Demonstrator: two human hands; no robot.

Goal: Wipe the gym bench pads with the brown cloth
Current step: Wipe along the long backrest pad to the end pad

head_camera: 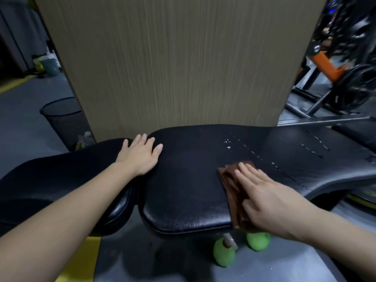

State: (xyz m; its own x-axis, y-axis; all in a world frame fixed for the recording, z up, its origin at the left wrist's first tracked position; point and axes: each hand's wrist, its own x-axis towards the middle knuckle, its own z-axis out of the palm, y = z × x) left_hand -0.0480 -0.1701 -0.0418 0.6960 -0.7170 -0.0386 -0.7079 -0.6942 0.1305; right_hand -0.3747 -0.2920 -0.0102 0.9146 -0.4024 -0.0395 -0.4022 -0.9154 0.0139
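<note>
A black padded gym bench runs across the view, with a long pad (189, 180) in the middle and a smaller seat pad (50, 180) to the left. My left hand (140, 155) lies flat, fingers spread, at the gap between the two pads. My right hand (270, 200) presses flat on a folded brown cloth (230, 184) on the long pad near its front edge. Drops and streaks of liquid (227, 144) sit on the pad beyond the cloth.
A wide wood-grain pillar (179, 62) rises right behind the bench. A black mesh bin (63, 119) stands on the floor at left. Two green spray bottles (223, 253) stand under the bench front. Orange and black gym machines (335, 68) fill the right background.
</note>
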